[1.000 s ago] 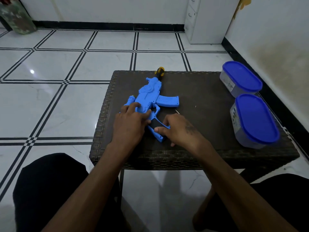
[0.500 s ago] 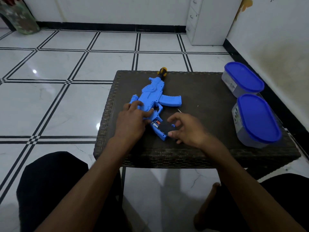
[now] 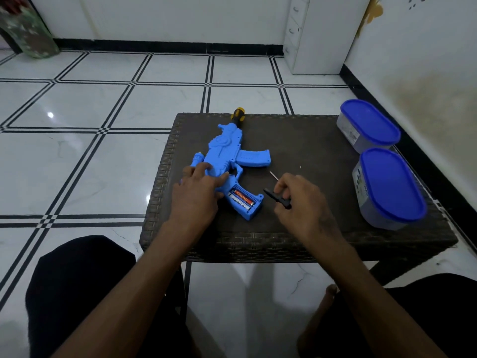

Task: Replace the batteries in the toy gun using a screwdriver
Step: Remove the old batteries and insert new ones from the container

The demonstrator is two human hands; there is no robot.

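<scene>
Black cover (image 3: pixel 277 199) in right hand (image 3: pixel 302 202), batteries (image 3: pixel 241 198) exposed

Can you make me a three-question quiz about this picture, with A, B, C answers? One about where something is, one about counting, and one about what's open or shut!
1. Where is the screwdriver?
A. at the table's far edge, behind the toy gun
B. in the right hand
C. on the floor

2. How many tubs with blue lids stand on the table?
A. one
B. two
C. four

3. What is the toy gun's battery compartment like?
A. screwed shut
B. open and empty
C. open with batteries inside

Answers:
1 A, its yellow and black handle pokes out past the toy gun.
2 B, the far tub and the near tub stand at the right.
3 C, the batteries show in the grip, and the right hand holds the black cover.
</scene>
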